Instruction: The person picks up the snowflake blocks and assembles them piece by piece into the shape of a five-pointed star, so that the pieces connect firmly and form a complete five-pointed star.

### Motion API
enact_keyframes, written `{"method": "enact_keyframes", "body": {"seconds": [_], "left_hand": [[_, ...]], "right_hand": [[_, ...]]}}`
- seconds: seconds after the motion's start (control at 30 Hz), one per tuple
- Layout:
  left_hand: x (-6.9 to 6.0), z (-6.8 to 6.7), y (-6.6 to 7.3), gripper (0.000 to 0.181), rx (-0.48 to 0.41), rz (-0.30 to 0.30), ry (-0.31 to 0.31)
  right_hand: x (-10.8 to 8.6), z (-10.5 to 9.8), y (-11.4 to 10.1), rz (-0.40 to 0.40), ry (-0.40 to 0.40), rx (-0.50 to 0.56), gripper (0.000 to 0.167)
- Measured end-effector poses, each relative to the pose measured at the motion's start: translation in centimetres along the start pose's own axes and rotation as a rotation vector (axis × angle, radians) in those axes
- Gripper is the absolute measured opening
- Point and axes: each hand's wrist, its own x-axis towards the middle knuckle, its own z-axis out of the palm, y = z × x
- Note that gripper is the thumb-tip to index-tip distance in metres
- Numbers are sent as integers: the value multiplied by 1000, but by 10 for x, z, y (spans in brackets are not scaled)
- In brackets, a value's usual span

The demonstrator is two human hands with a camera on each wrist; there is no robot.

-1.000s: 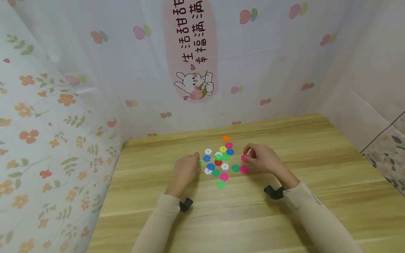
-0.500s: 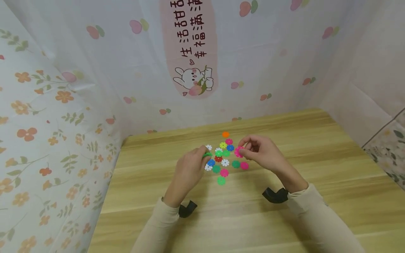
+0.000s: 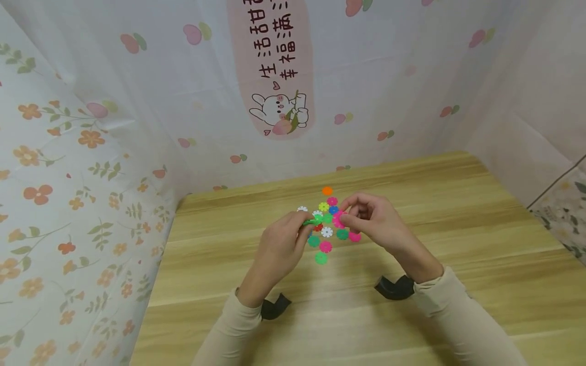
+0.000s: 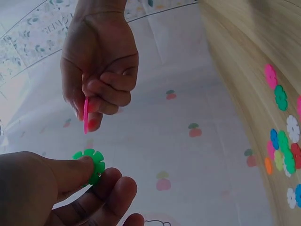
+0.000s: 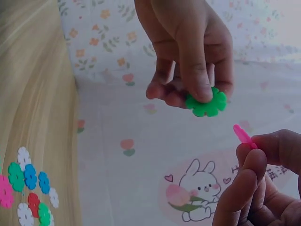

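Pinching a green disc [image 3: 309, 222], the left hand [image 3: 280, 246] hovers in the head view above the desk [image 3: 183, 284]; opposite, the right hand [image 3: 377, 218] grips a pink disc [image 3: 338, 219]. Both have just drawn inward over loose discs [image 3: 325, 246] lying toward the desk's far edge, so the held pair seems near enough to be worked against each other. In the left wrist view, the pink disc is edge-on. In the right wrist view, a gap parts the two.

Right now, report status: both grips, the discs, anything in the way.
Left grip pinching green disc. Right grip pinching pink disc. Those two apart, nothing visible between. Loose discs on table.
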Motion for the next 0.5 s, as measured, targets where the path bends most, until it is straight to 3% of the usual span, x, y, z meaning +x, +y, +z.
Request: {"method": "enact_keyframes", "body": {"seconds": [0.23, 0.5], "left_hand": [[3, -2, 7, 8, -37, 19, 12], [5, -3, 14, 10, -18, 60, 27]], "right_hand": [[0, 6, -3, -7, -11, 30, 15], [0, 9, -6, -9, -8, 38, 16]]}}
